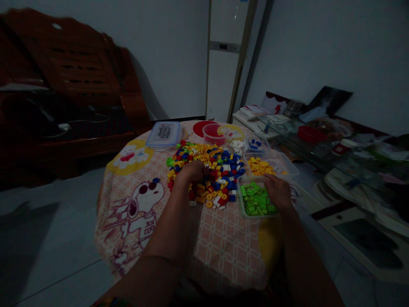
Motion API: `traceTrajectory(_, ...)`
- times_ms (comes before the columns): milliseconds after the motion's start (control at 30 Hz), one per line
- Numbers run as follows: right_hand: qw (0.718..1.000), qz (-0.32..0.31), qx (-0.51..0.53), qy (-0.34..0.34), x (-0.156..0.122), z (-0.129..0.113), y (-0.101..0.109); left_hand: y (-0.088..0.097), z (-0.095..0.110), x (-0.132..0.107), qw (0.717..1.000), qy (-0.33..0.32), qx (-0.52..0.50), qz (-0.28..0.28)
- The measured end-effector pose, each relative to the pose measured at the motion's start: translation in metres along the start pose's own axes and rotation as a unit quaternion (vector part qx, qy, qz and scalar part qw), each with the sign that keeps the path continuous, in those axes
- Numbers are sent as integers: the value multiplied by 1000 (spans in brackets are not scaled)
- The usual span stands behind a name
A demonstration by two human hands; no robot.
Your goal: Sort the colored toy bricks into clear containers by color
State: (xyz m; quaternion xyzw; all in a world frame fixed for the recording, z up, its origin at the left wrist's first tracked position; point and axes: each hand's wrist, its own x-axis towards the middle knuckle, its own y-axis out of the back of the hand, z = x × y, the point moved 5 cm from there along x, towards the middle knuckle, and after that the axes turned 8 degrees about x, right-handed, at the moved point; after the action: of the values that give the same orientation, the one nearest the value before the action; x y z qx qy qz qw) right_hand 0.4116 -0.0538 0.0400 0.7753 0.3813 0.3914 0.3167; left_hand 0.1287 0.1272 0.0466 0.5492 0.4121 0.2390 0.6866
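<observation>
Where the pile of loose bricks (217, 168) is heaped, the left hand (191, 171) is set on its left part, fingers curled down; whether a brick is pinched cannot be told. Just right of the pile, the tray of green bricks (254, 202) is touched at its right edge by the right hand (278, 192), laid loosely open.

Around me, dim light: white walls (172, 51), pale tiled floor (47, 238), dark wooden bench (64, 85) to my left, cluttered glass table (319, 147) to my right.
</observation>
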Motion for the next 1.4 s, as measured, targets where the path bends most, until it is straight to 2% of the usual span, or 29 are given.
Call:
traceTrajectory(133, 1000, -3, -10, -9, 0, 0, 0, 1, -1, -6, 999, -9, -11, -31)
traceTrajectory(300, 1000, -4, -7, -9, 0, 2, 0, 3, 3, -9, 999, -10, 1, -36)
traceTrajectory(600, 1000, -9, -2, -9, 1, 1, 0, 0, 8, -10, 1000, 7, 21, -16)
traceTrajectory(700, 1000, -6, -1, -2, 0, 0, 0, 2, 11, -9, 1000, 13, 6, 15)
traceTrajectory(800, 1000, -1, -2, -1, 0, 0, 0, 5, 11, -6, 997, 14, -32, 67)
traceTrajectory(933, 1000, -3, 3, 1, 0, 0, 0, 9, 6, -1, 979, 6, -153, 137)
traceTrajectory(1100, 1000, -1, -1, -4, 0, 0, 1, 13, 5, -1, 947, -43, -286, 138)
traceTrajectory(1167, 1000, -3, -2, -4, 0, 0, 0, 18, 12, -3, 934, -70, -319, 146)
traceTrajectory(1233, 1000, -1, -4, -3, 0, 1, 0, 22, 28, -4, 919, -104, -351, 144)
traceTrajectory(1400, 1000, 5, -4, 0, 0, 1, 0, 21, 100, -13, 881, -234, -403, 83)
